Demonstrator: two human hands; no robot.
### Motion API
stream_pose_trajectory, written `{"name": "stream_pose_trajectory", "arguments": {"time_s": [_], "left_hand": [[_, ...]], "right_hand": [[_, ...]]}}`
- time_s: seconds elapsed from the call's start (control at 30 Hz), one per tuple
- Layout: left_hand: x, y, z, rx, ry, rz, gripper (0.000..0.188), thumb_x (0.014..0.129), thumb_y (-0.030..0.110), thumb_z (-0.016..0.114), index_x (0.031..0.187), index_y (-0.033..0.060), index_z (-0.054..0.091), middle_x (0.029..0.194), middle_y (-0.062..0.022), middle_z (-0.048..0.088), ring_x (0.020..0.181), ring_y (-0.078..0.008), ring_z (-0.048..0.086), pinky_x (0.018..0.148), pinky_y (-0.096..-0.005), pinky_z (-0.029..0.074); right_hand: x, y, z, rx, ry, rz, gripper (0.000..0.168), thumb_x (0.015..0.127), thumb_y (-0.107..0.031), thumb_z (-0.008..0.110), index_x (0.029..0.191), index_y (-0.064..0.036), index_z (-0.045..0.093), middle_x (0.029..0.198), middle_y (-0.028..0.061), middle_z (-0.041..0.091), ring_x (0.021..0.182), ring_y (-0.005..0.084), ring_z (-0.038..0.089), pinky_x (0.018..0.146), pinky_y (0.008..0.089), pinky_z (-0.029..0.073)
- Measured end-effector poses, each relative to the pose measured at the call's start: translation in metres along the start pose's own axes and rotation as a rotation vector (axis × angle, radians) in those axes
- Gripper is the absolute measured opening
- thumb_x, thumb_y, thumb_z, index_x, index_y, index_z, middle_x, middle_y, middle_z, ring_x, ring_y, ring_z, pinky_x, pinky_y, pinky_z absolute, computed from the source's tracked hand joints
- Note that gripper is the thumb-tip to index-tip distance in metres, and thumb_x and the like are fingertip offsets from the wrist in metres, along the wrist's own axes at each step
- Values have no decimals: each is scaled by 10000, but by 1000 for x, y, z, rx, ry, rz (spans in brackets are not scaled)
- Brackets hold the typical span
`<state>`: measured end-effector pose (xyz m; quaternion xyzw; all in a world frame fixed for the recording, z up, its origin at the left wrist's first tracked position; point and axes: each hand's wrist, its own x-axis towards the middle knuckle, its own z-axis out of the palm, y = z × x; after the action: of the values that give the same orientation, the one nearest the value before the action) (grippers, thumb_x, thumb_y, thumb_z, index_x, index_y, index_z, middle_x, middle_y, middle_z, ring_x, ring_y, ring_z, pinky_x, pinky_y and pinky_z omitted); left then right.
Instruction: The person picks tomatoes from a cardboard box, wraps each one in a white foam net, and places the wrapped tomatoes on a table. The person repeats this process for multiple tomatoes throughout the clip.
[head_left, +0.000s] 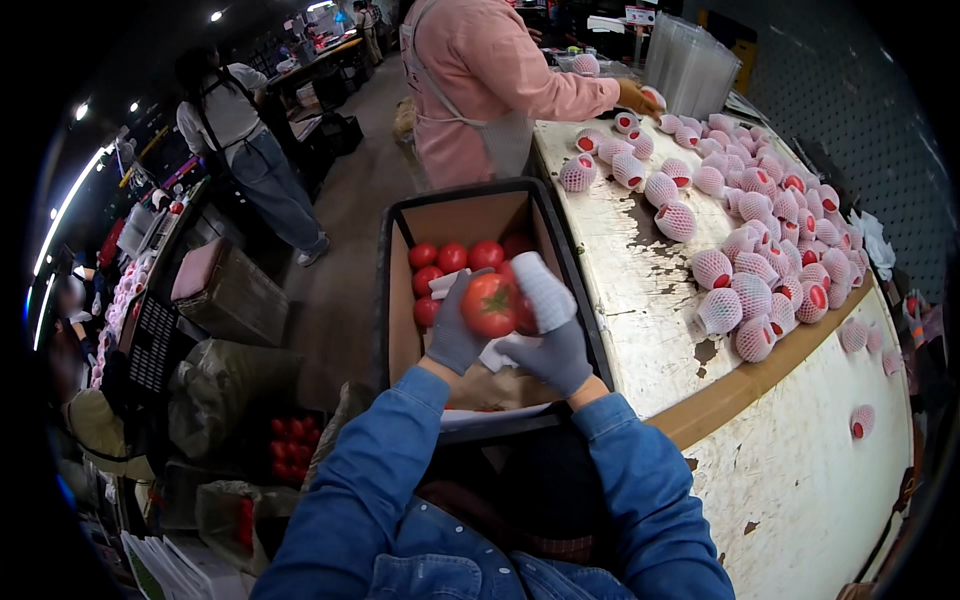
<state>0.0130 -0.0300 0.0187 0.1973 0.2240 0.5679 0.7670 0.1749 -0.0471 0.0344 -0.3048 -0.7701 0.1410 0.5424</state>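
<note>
Wearing a grey glove, my left hand (455, 330) grips a ripe red tomato (489, 304) with its green stem end facing up. My right hand (553, 356), also gloved, holds a white textured cloth or foam sleeve (541, 289); blur hides which it is. Between the hands, a second tomato (526, 313) shows partly behind the white piece; whether it is held is unclear. Both hands are above a black crate (384, 300) lined with cardboard. Several red tomatoes (452, 257) fill its far and left parts, and brown paper (487, 388) lies nearer me.
To my right, a worn white table (626, 300) carries many tomatoes in pink foam nets (750, 292). A cardboard strip (757, 382) crosses it. A co-worker in pink (480, 75) stands beyond the crate, reaching over the table near stacked clear plastic containers (690, 64). More tomatoes (294, 446) sit low at left.
</note>
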Motion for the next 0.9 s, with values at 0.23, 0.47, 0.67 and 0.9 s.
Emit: {"name": "stream_pose_trajectory", "arguments": {"time_s": [0.23,0.47,0.67,0.9], "left_hand": [[7,-20,-7,425,-76,140,500,950,446,382,1215,36,489,1175,-80,529,1071,-179,514,946,-310,414],[50,-13,-98,149,32,-228,362,925,323,469,1149,44,524,1135,-69,569,1037,-189,534,919,-335,444],[5,-24,-2,2128,-579,828,345,895,284,488,1209,141,482,1261,-39,496,1150,-231,483,994,-348,398],[17,-23,-31,871,-240,156,266,898,212,475,1140,101,476,1131,-57,529,1062,-190,507,903,-304,436]], "right_hand": [[-10,11,5,287,-22,323,695,699,-210,722,1289,7,428,1288,163,473,1154,272,492,985,359,391],[-9,9,6,1554,140,932,661,825,-455,540,1302,-28,374,1226,178,497,1118,303,520,905,428,481],[-14,11,-7,1490,79,1005,679,826,-502,544,1314,-64,368,1241,155,498,1114,294,529,891,451,488],[-12,17,-1,1483,53,999,625,821,-446,579,1270,-41,421,1195,137,535,1084,251,552,918,354,466]]}}
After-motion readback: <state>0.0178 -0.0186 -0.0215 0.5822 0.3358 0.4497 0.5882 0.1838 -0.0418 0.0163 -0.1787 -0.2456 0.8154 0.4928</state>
